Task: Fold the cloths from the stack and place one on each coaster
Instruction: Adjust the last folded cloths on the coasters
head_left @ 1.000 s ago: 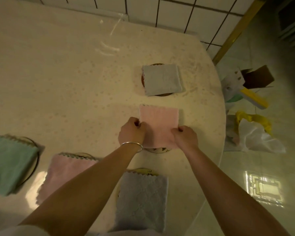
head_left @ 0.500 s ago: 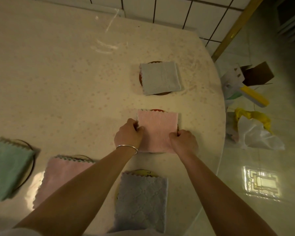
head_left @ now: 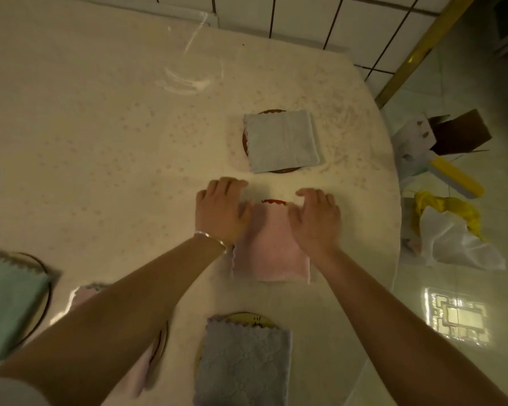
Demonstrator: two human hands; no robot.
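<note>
Where the round table [head_left: 100, 142] fills most of the view: five folded cloths spread over it, each on a coaster. At far left, a green cloth [head_left: 9, 306]; near bottom, a blue-grey cloth [head_left: 244, 364]; behind, a pale grey cloth [head_left: 282, 142]; under the left forearm, a second pink one [head_left: 85, 294], mostly hidden. In the middle, the pink cloth [head_left: 272, 247], flat on a coaster [head_left: 273, 201] with only a far sliver showing. Left hand [head_left: 222, 212] and right hand [head_left: 316, 221] pressing its far corners, fingers loosely spread, gripping nothing. On the left wrist, a thin bangle [head_left: 210, 237].
</note>
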